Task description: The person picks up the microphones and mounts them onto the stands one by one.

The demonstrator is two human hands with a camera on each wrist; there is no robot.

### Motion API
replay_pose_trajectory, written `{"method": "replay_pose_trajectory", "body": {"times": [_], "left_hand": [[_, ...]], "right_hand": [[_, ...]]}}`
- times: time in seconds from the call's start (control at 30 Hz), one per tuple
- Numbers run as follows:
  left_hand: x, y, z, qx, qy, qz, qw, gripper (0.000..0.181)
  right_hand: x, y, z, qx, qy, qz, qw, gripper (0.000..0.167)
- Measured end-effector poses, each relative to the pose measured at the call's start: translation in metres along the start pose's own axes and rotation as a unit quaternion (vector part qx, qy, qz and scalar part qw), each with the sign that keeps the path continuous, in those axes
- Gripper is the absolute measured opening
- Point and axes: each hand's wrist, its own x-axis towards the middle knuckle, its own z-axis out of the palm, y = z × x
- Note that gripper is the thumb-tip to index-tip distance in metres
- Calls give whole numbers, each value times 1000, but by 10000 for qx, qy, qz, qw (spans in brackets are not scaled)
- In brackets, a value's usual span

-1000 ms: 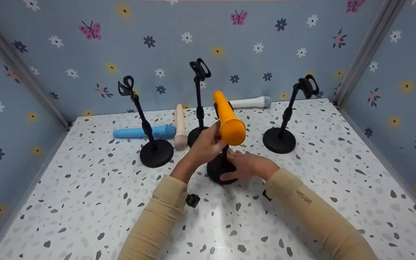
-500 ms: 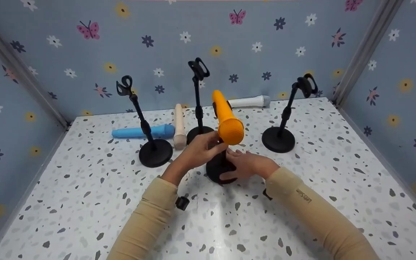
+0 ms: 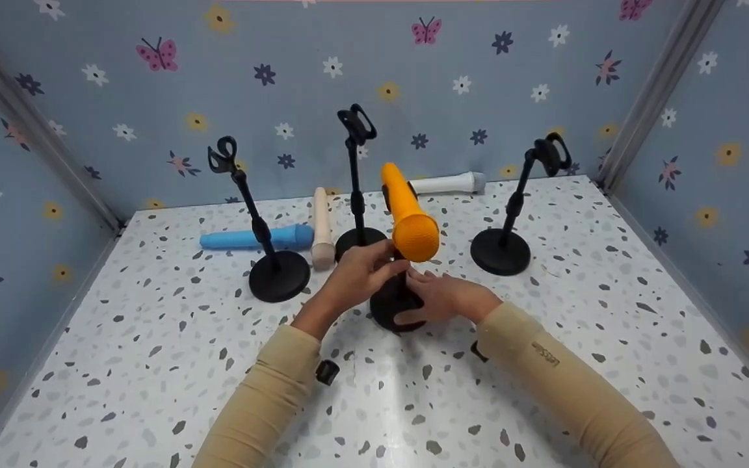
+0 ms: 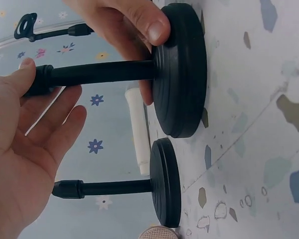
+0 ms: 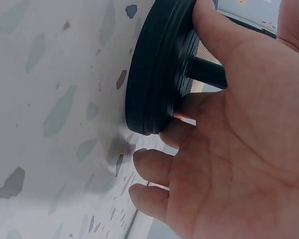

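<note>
An orange microphone [image 3: 415,227] sits in the clip of a black desk microphone stand [image 3: 385,309], its round head facing me. My left hand [image 3: 358,276] holds the pole just below that microphone. In the left wrist view the thumb and a finger pinch the pole's collar [image 4: 41,79], while the other fingers extend past it. Low on the same stand, my right hand [image 3: 449,299] grips the round base [image 5: 156,74], with the thumb on top and fingers around the edge. The clip is mostly hidden behind the microphone.
Three more black stands with bare clips stand at left [image 3: 279,276], behind [image 3: 357,195] and right [image 3: 501,252]. Blue [image 3: 235,239], beige [image 3: 322,227] and white [image 3: 449,184] microphones lie on the speckled table [image 3: 153,364]. Patterned panels [image 3: 322,39] enclose the back and sides.
My left hand has shifted slightly left and down around the pole, its wrist swinging left. The right hand stays on the base, and the orange microphone remains in its clip.
</note>
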Motion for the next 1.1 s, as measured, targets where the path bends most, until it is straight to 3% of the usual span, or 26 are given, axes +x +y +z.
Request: {"method": "replay_pose_trajectory", "body": {"times": [0.53,0.8,0.87,0.97,1.1], "left_hand": [[-1,-6,5,453,496,552,9962,22],[-1,0,10,909,976,548,9895,19],[-1,2,10,762,917,526,9915,18],[-1,2,9,41,565,486,9972,21],[-3,0,8,-923,221,284,9951,32]], "right_hand": [[-1,-2,2,136,61,33,9999,109],[-1,-3,2,79,79,-60,9999,105],[-2,-4,2,74,70,-40,9999,104],[-3,-4,2,70,79,-17,9999,104],[-2,-3,2,110,108,-50,9999,105]]}}
